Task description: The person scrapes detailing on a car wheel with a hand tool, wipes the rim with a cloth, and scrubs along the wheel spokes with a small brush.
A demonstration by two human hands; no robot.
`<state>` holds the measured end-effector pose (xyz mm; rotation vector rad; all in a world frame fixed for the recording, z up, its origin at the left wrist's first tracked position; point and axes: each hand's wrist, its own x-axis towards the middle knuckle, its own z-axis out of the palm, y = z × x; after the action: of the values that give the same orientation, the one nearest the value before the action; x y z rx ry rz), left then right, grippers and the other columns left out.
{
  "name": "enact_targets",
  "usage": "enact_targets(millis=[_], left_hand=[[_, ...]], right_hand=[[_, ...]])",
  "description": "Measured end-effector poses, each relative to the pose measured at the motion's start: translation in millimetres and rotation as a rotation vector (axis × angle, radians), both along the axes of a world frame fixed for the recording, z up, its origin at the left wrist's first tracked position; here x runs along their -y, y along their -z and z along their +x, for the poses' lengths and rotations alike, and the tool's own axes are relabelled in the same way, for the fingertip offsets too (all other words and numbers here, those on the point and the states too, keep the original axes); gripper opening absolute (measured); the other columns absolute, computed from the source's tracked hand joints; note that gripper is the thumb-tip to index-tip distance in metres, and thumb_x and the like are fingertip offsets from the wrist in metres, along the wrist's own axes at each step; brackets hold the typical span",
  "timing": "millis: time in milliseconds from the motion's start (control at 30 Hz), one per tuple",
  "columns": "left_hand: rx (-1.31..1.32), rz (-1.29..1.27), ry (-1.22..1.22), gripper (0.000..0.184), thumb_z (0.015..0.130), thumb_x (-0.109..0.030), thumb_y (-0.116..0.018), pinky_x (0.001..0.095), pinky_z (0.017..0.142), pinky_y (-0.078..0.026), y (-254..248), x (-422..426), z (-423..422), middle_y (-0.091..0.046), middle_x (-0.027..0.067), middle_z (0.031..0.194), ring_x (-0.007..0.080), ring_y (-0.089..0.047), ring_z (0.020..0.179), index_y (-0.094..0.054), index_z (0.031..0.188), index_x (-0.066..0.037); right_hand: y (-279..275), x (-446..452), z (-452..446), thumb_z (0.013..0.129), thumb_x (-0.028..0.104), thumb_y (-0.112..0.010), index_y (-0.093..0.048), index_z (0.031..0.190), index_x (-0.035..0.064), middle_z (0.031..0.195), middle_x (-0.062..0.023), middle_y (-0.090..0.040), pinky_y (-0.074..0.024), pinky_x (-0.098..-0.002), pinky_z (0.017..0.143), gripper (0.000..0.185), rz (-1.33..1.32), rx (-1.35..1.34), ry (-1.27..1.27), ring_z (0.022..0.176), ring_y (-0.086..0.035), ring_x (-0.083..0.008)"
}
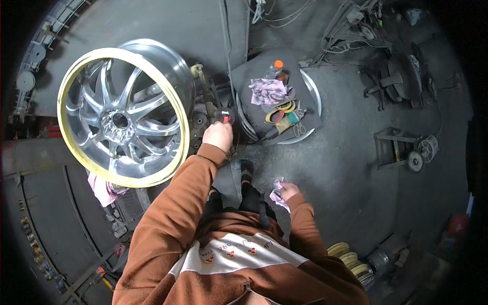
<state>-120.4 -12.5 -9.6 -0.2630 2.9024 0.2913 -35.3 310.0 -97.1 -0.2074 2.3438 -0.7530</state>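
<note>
My left hand [217,135] reaches forward, its fingers curled against a small dark switch box [226,116] with a red switch. Most of the fingertips are hidden behind the hand. Left of it stands a shiny multi-spoke car wheel rim [119,120], tilted up, with yellow tape around its front lip. Low on my right side, my right hand [289,191] is closed on a crumpled pale pink cloth [278,194] with grey smudges. The cloth hangs in the air, apart from the wheel.
A stool-like stand [249,91] bears a smudged cloth [268,91], an orange-capped bottle [277,66], yellow tape rolls [276,116] and a green-bodied power tool [285,123]. Another pink cloth [103,189] hangs below the wheel. A metal frame [392,147] stands right; yellow-rimmed parts [351,258] lie lower right.
</note>
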Motion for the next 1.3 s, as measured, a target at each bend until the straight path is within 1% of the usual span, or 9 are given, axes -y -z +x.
enact_targets(millis=[333,500,700,833,900,967,1100,1167,1300], left_hand=[[-0.139,0.088,-0.122,0.02,0.085,-0.014,-0.048,0.0478,0.06,-0.054,-14.6,-1.3,25.6,-0.062,0.025,0.08,0.0409,-0.064,0.068,-0.058,0.09,0.003],[-0.194,0.031,-0.12,0.015,0.085,-0.008,-0.047,0.0406,0.058,-0.055,3.9,-8.8,61.6,-0.061,0.0174,0.084,0.0324,-0.065,0.064,-0.055,0.093,0.001],[-0.544,0.689,-0.371,0.017,0.089,-0.015,-0.054,0.0455,0.068,-0.049,-42.0,-3.9,102.9,-0.061,0.0221,0.083,0.0403,-0.06,0.078,-0.059,0.095,0.0],[-0.532,1.141,-0.534,0.022,0.094,-0.015,-0.054,0.0256,0.059,-0.043,-82.6,14.6,161.3,-0.057,0.0007,0.074,0.0098,-0.049,0.062,-0.061,0.107,0.002],[-0.415,1.266,-0.67,0.023,0.093,-0.014,-0.056,0.0232,0.068,-0.043,-95.0,31.1,198.5,-0.059,0.0006,0.081,0.0067,-0.049,0.073,-0.061,0.109,0.0],[-0.506,1.311,-0.754,0.021,0.095,-0.016,-0.054,0.0181,0.046,-0.03,-93.9,43.7,223.3,-0.048,-0.0066,0.069,0.0,-0.037,0.053,-0.062,0.109,-0.002],[-0.516,1.024,-0.947,0.019,0.092,-0.014,-0.056,0.0216,0.058,-0.039,-52.0,76.3,236.5,-0.052,-0.002,0.067,0.0053,-0.042,0.063,-0.063,0.101,0.002],[-0.596,0.734,-0.866,0.02,0.089,-0.016,-0.058,0.0324,0.066,-0.048,-36.7,86.1,217.9,-0.063,0.0165,0.075,0.0225,-0.062,0.069,-0.063,0.096,0.002],[-0.572,0.619,-0.783,0.018,0.087,-0.015,-0.056,0.0425,0.071,-0.049,-11.8,89.5,184.4,-0.064,0.0231,0.086,0.0387,-0.062,0.083,-0.063,0.095,0.0]], right_hand=[[3.6,-16.9,-7.1,0.082,0.018,-0.056,-0.066,0.101,0.0065,0.099,-0.0222,-0.064,-0.048,-0.0424,0.081,0.024,0.028,0.103,0.018,0.094,-0.061,-0.0382],[1.8,-2.9,-20.0,0.082,0.017,-0.055,-0.064,0.107,0.0042,0.105,-0.0231,-0.062,-0.0463,-0.0415,0.087,0.03,0.097,0.05,-0.095,0.1,-0.06,-0.0376],[-19.9,23.7,-36.0,0.084,0.017,-0.049,-0.062,0.113,0.0021,0.114,-0.0228,-0.06,-0.0433,-0.0407,0.094,0.035,0.17,0.144,-0.15,0.108,-0.056,-0.0373],[-11.9,29.0,-37.1,0.083,0.017,-0.049,-0.062,0.114,0.0023,0.113,-0.0237,-0.06,-0.0433,-0.041,0.094,0.036,0.147,0.075,-0.228,0.108,-0.056,-0.0379],[-7.2,30.6,-36.8,0.083,0.017,-0.049,-0.062,0.114,0.0027,0.113,-0.0241,-0.06,-0.0435,-0.041,0.094,0.036,0.156,0.058,-0.296,0.108,-0.056,-0.0379],[-13.0,44.5,-36.9,0.083,0.016,-0.05,-0.062,0.114,0.0034,0.111,-0.0244,-0.06,-0.0445,-0.0409,0.092,0.035,0.099,0.041,-0.367,0.107,-0.057,-0.0378],[-25.0,67.5,-30.8,0.081,0.014,-0.052,-0.063,0.111,0.0019,0.101,-0.0239,-0.064,-0.0472,-0.0393,0.085,0.034,0.136,0.091,-0.31,0.096,-0.062,-0.0376],[-28.6,71.4,-24.9,0.081,0.013,-0.052,-0.063,0.109,0.0023,0.099,-0.0245,-0.064,-0.0473,-0.0405,0.082,0.032,0.086,-0.024,-0.333,0.093,-0.062,-0.0377],[-44.8,78.9,-20.0,0.081,0.013,-0.053,-0.064,0.109,0.0027,0.099,-0.025,-0.063,-0.047,-0.0403,0.082,0.032,0.137,-0.002,-0.371,0.095,-0.062,-0.0376]])
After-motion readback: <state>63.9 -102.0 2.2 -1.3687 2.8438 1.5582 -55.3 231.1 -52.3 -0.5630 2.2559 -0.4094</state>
